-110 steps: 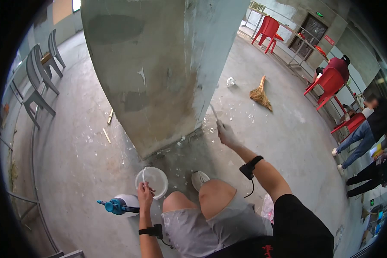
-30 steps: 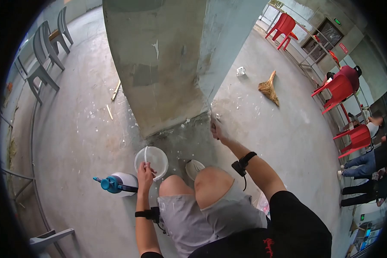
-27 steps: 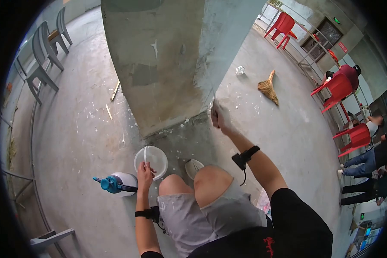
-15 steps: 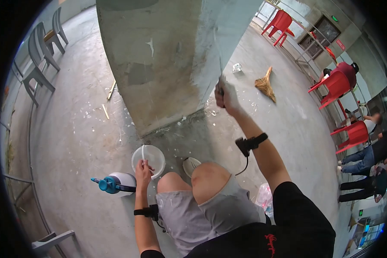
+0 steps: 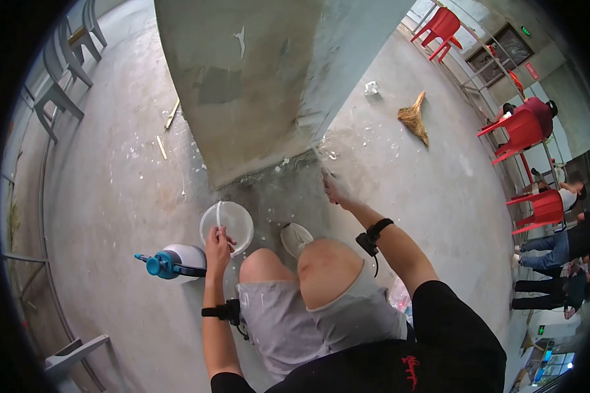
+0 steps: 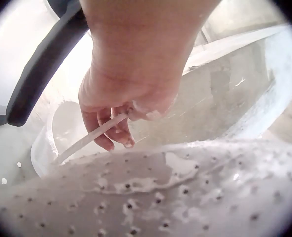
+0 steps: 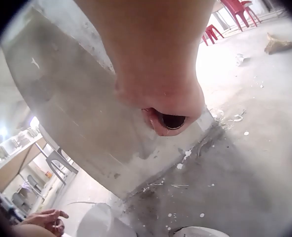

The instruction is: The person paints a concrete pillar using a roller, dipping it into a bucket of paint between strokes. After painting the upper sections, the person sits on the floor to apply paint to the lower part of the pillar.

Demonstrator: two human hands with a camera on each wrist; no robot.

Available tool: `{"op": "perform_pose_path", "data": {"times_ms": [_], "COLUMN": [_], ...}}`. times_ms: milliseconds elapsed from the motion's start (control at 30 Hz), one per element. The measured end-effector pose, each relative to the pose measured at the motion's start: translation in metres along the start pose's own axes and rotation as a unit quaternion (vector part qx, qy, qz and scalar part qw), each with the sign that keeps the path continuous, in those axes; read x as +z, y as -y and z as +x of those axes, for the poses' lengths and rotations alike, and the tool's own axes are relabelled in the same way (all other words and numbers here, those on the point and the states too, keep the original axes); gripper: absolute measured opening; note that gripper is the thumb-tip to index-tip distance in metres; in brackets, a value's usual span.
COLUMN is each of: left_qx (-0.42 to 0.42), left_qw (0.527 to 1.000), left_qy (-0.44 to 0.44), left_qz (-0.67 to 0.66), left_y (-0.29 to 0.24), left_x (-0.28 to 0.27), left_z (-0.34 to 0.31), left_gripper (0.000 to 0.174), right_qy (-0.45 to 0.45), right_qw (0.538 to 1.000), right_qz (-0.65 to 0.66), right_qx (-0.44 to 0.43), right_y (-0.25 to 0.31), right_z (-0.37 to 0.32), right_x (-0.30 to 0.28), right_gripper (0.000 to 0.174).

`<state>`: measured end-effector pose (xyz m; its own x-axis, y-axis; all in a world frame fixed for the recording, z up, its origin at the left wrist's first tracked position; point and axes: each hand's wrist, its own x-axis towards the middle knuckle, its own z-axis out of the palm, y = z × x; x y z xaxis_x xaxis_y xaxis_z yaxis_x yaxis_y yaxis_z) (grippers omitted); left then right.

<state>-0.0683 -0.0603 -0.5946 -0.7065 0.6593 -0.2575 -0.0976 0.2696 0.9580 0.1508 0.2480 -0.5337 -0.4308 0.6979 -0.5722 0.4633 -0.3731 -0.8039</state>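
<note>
My left hand [image 5: 218, 242] grips the white handle [image 6: 89, 138] of a translucent plastic bucket [image 5: 244, 226], which stands on the floor by my knees. In the right wrist view, my right hand [image 7: 166, 94] is curled round a tool whose dark, round handle end [image 7: 173, 121] shows in the fist. A thin, long tool showed above this hand in the earlier head view; its working end is hidden now. This hand [image 5: 336, 188] is low, near the bottom corner of a grey pillar [image 5: 242, 124] with patchy plaster and a paler right face.
Beside the bucket stands a white jug [image 5: 185, 257] with a teal lid. A straw hand broom [image 5: 413, 119], a crumpled clear piece [image 5: 372, 88] and thin sticks [image 5: 162, 148] lie on the floor. Grey chairs [image 5: 52, 98] stand left; people and red chairs [image 5: 518, 134] are at right.
Half a second ago my right hand was raised beside the pillar's right face; now it is lower, near the base corner. My left hand stays on the bucket handle.
</note>
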Motion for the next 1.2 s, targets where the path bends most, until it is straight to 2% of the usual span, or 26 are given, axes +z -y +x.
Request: {"op": "perform_pose_path", "data": {"times_ms": [33, 100, 133, 200, 233, 367, 500, 567, 600, 633, 767, 833, 867, 933, 1067, 1133, 1167, 1200], "left_qx": [0.001, 0.002, 0.000, -0.002, 0.001, -0.003, 0.004, -0.005, -0.006, -0.003, -0.008, -0.016, -0.021, -0.023, -0.023, -0.027, -0.020, -0.013], "left_qw": [1.000, 1.000, 1.000, 1.000, 1.000, 1.000, 1.000, 1.000, 1.000, 1.000, 1.000, 1.000, 0.999, 0.999, 0.999, 0.999, 0.999, 1.000], "left_qy": [0.005, 0.007, 0.010, 0.013, 0.005, -0.002, -0.001, 0.007, 0.003, -0.004, -0.006, -0.006, -0.006, -0.005, -0.007, -0.007, -0.007, -0.007], "left_qz": [0.004, 0.007, 0.008, 0.009, 0.002, 0.005, 0.001, -0.013, -0.015, -0.009, 0.008, 0.018, 0.028, 0.025, 0.028, 0.025, 0.026, 0.027], "left_y": [0.002, 0.003, 0.003, 0.002, 0.001, -0.005, 0.001, 0.009, 0.008, 0.003, 0.000, 0.001, 0.001, 0.000, -0.008, -0.007, -0.005, -0.003], "left_x": [0.000, 0.000, 0.000, 0.001, 0.002, 0.003, 0.003, 0.000, 0.000, 0.000, -0.005, -0.008, -0.009, -0.011, -0.012, -0.011, -0.010, -0.010], "left_z": [0.001, 0.002, 0.003, 0.004, 0.003, 0.000, 0.002, 0.005, 0.004, 0.002, -0.002, -0.002, -0.003, -0.004, -0.008, -0.005, -0.004, -0.004], "left_gripper": [0.027, 0.028, 0.028, 0.027, 0.026, 0.025, 0.025, 0.027, 0.027, 0.027, 0.028, 0.029, 0.030, 0.031, 0.031, 0.030, 0.029, 0.029], "right_qy": [0.002, -0.053, -0.051, -0.069, -0.062, 0.011, 0.032, 0.034, 0.004, 0.022, 0.020, 0.063, 0.062, 0.068, 0.072, -0.005, -0.003, -0.002], "right_qw": [1.000, 0.991, 0.991, 0.956, 0.949, 0.938, 0.932, 0.945, 0.948, 0.961, 0.978, 0.996, 0.996, 0.996, 0.993, 0.997, 0.997, 1.000], "right_qz": [-0.001, 0.000, 0.000, 0.018, 0.011, 0.091, 0.122, 0.127, 0.089, 0.099, 0.058, 0.063, 0.063, 0.012, -0.015, -0.038, -0.042, 0.007], "right_qx": [0.002, -0.121, -0.122, -0.285, -0.310, -0.335, -0.341, -0.299, -0.305, -0.257, -0.197, -0.026, -0.020, 0.053, 0.090, 0.061, 0.064, 0.022], "right_y": [0.005, 0.024, 0.040, 0.080, 0.105, 0.177, 0.182, 0.158, 0.142, 0.121, 0.036, 0.002, -0.011, -0.032, -0.050, -0.051, -0.050, -0.047], "right_z": [-0.001, -0.005, -0.008, -0.016, -0.027, -0.053, -0.049, -0.037, -0.036, -0.027, -0.008, 0.001, 0.010, 0.027, 0.048, 0.046, 0.044, 0.039], "right_x": [0.000, -0.001, -0.002, -0.005, -0.006, -0.004, 0.008, 0.015, 0.020, 0.019, 0.017, 0.012, 0.010, 0.009, 0.006, 0.003, -0.001, -0.006], "right_gripper": [0.052, 0.051, 0.051, 0.051, 0.052, 0.051, 0.050, 0.052, 0.053, 0.054, 0.054, 0.052, 0.052, 0.048, 0.045, 0.046, 0.046, 0.046]}}
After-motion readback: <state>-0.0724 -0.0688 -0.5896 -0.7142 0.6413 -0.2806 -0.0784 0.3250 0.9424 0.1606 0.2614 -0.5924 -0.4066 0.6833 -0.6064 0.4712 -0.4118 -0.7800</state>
